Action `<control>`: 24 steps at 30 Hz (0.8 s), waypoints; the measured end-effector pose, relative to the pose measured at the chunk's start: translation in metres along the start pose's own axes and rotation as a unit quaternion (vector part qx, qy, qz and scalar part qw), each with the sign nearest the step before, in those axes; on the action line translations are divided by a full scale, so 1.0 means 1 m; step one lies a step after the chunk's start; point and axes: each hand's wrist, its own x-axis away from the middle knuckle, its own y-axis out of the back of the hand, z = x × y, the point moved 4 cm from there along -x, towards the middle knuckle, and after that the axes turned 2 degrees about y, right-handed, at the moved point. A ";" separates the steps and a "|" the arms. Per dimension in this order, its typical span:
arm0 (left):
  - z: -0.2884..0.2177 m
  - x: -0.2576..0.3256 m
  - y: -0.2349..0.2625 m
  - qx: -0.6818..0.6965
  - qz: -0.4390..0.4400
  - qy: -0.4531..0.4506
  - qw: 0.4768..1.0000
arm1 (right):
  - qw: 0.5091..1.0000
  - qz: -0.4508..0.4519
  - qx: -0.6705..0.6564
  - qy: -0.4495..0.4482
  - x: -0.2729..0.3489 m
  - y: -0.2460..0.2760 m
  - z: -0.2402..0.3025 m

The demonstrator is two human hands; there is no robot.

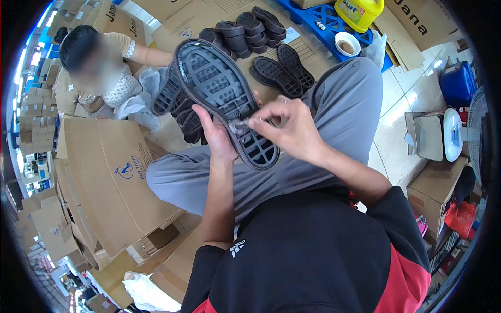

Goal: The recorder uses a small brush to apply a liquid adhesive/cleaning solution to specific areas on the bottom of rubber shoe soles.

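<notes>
A dark shoe sole [214,78], its gridded and studded face toward me, is held at a slant above my lap. My left hand [220,136] grips it by the edge near the middle. Thumb and fingers pinched, my right hand [292,128] presses a small greyish, partly see-through piece [240,125] against the sole's narrow part; what it is I cannot make out. Behind the held sole, more dark soles [189,121] lie in a pile at the left. A pair of soles [284,70] and several stacked soles [245,34] rest on cardboard ahead.
A co-worker [83,78] sits at the left beside clear plastic bags [136,107]. Large cartons [115,177] stand by my left knee. A blue plastic pallet [308,21] carries a yellow jug [359,13] and a white bowl [346,45]. A fan [477,130] stands at the right.
</notes>
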 end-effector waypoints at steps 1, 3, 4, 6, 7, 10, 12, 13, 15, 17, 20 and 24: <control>-0.005 -0.002 0.002 -0.018 -0.004 -0.007 1.000 | 0.999 0.013 0.031 0.010 0.006 -0.002 0.001; -0.010 -0.005 0.004 0.015 0.007 -0.014 1.000 | 0.999 0.013 0.045 0.014 0.022 -0.002 0.003; -0.012 -0.006 0.005 0.049 0.010 -0.009 0.999 | 0.997 0.027 0.059 0.032 0.028 -0.001 0.004; -0.015 -0.008 0.008 0.053 0.004 -0.019 0.998 | 0.995 0.054 0.068 0.041 0.037 0.001 0.004; -0.016 -0.009 0.010 0.061 -0.008 -0.018 0.998 | 0.996 0.053 0.058 0.045 0.038 0.006 0.003; -0.011 -0.009 0.013 0.070 -0.020 0.021 0.997 | 0.982 0.074 0.156 0.072 0.031 0.016 0.004; -0.008 -0.008 0.010 0.060 -0.003 0.036 0.998 | 0.983 0.045 0.138 0.108 0.016 0.028 0.010; -0.003 -0.008 0.007 0.053 -0.003 0.065 0.996 | 0.983 0.031 0.136 0.116 0.006 0.036 0.013; 0.005 -0.006 -0.001 0.074 0.025 0.075 0.994 | 0.974 0.021 0.168 0.153 -0.020 0.046 0.018; 0.015 -0.003 -0.011 0.080 0.051 0.125 0.988 | 0.905 -0.099 0.263 0.319 -0.044 0.055 0.033; 0.022 0.002 -0.019 0.061 0.041 0.137 0.988 | 0.818 -0.127 0.328 0.455 -0.072 0.053 0.042; 0.024 0.006 -0.022 0.016 0.036 0.136 0.990 | 0.745 -0.118 0.428 0.498 -0.079 0.045 0.036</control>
